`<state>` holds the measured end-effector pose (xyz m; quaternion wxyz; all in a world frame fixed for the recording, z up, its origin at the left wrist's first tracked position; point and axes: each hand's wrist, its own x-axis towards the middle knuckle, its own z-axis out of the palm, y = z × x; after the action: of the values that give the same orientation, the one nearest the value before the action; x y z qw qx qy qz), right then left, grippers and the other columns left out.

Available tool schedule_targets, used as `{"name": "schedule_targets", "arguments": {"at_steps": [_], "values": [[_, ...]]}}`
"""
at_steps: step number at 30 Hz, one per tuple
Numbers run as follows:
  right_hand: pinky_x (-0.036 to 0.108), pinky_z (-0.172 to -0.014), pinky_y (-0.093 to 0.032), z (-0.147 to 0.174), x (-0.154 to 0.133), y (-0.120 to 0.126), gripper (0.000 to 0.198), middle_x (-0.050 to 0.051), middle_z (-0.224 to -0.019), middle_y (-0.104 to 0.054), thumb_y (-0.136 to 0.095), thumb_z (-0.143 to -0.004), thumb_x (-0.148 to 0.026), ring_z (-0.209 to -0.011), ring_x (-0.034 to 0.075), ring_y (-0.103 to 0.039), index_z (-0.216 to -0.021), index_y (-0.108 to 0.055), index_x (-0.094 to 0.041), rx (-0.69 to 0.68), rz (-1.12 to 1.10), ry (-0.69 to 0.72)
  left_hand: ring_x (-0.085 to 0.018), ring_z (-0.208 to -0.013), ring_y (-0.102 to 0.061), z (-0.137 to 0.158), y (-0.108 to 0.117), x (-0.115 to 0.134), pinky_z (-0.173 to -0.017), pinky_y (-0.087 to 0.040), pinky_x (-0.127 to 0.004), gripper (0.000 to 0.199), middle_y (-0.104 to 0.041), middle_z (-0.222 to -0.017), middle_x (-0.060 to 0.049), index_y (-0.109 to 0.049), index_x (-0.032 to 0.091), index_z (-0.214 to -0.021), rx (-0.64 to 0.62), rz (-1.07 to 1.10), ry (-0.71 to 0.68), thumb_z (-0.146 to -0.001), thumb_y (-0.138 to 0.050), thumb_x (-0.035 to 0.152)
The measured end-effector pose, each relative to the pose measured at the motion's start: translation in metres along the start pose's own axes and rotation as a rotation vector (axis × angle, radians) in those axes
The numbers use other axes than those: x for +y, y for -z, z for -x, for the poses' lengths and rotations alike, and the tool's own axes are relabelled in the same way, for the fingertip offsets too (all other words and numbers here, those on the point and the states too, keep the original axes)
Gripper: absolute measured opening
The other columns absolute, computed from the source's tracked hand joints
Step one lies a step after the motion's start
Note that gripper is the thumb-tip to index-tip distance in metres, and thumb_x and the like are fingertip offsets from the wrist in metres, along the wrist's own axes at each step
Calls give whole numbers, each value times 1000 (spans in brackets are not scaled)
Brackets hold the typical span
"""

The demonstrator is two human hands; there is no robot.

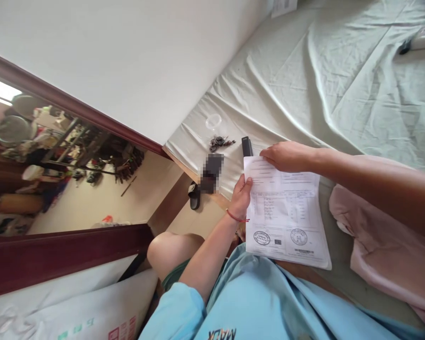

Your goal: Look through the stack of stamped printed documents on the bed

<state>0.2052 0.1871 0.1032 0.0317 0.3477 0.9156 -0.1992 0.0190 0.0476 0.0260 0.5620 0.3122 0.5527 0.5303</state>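
A stack of printed papers (286,212) with round stamps near its lower edge lies tilted over my lap and the edge of the bed. My left hand (241,196), with a red string at the wrist, grips the papers' left edge, thumb on top. Along the top edge, my right hand (286,156) has its fingers curled over and closed on the sheets; its fingertips are partly hidden. Just past the top left corner is a black stapler (247,146), its near end hidden by the papers.
On the bed sheet (290,94) are a clear plastic cup (213,123), keys (219,142) and a blurred dark object (211,172). Pink cloth (371,245) lies at right, a bottle (421,41) at far right. A black slipper (194,196) is on the floor.
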Motion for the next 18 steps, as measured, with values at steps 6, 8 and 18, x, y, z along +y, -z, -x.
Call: {"name": "schedule_targets", "arguments": {"at_steps": [6,8,18], "values": [[38,-73,-43,-3,-2,-8,43,13,-108,-80,-39,-109,-39,-94,29,-73,-117,-77,-21,-11,-25,-134,-31,-115,-74,-1,-2,-7,-102,-59,-43,50,-81,-111,-10,-72,18,-109,19,-15,44,-83,-87,59],[36,-74,-43,-9,2,-14,41,12,-106,-80,-43,-108,-40,-95,28,-72,-111,-80,-21,-37,-76,-177,-30,-110,-76,-3,0,-8,-99,-59,-42,48,-81,-103,-10,-70,17,-105,29,-12,79,-82,-88,55],[32,-77,-47,-41,7,-22,32,8,-101,-81,-53,-99,-29,-93,23,-71,-99,-84,-22,-116,-147,-180,-22,-76,-70,-38,9,3,-78,-55,-32,22,-69,-66,-3,-69,16,-75,183,-188,269,-83,-80,33]]}}
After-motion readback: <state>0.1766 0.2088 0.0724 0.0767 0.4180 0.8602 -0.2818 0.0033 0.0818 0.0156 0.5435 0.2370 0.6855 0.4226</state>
